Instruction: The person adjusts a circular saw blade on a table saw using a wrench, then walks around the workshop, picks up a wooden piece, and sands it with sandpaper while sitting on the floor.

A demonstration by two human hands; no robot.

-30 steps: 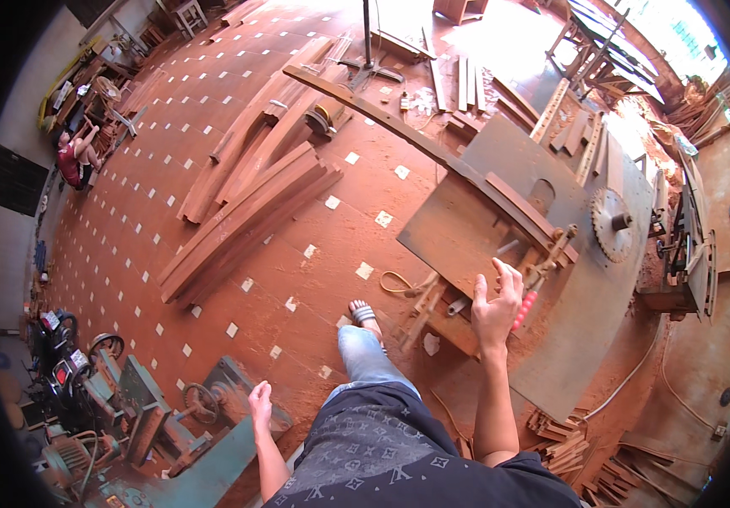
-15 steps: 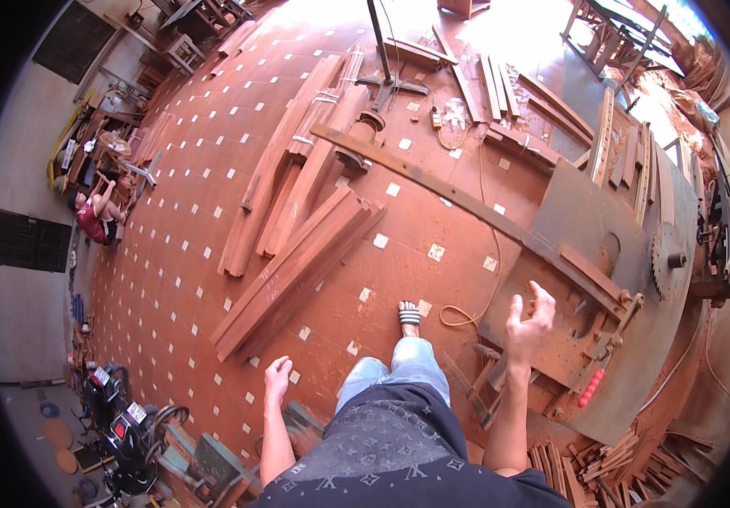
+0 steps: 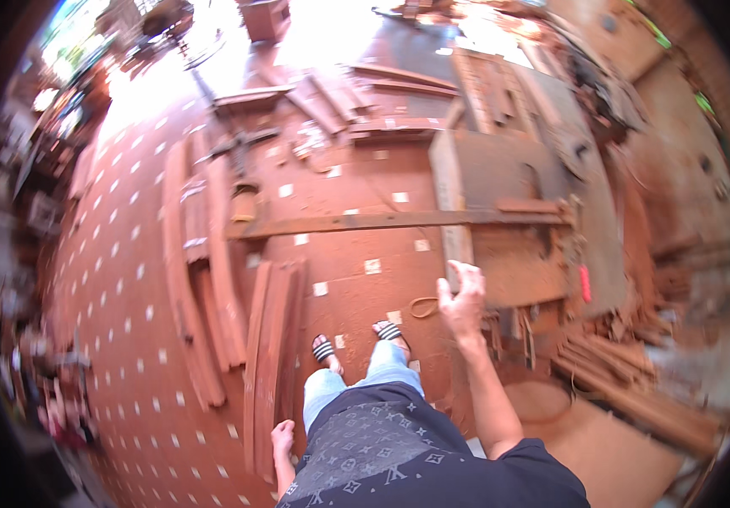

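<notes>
My right hand (image 3: 463, 298) is raised in front of the saw table (image 3: 509, 288), thumb apart from half-bent fingers, with nothing in it. It is nearest to the table's near left edge. My left hand (image 3: 283, 438) hangs low beside my hip, fingers curled in, and no object shows in it. Close to it lies a stack of reddish-brown boards (image 3: 273, 364) on the tiled floor. A long flat rail (image 3: 339, 223) reaches left from the saw table, above the floor. A short wooden strip (image 3: 530, 206) rests against the rail on the table.
Longer boards (image 3: 180, 279) lie farther left. A dark metal stand (image 3: 238, 148) rises at the rail's far end. A looped cord (image 3: 422, 307) lies by my sandalled feet (image 3: 388, 330). Scrap wood (image 3: 627, 372) is piled right of me. The picture's edges are blurred.
My view has swung to the right, so the saw table and boards sit farther left. Both feet now show. My left hand is lower, and my right hand stays raised and free.
</notes>
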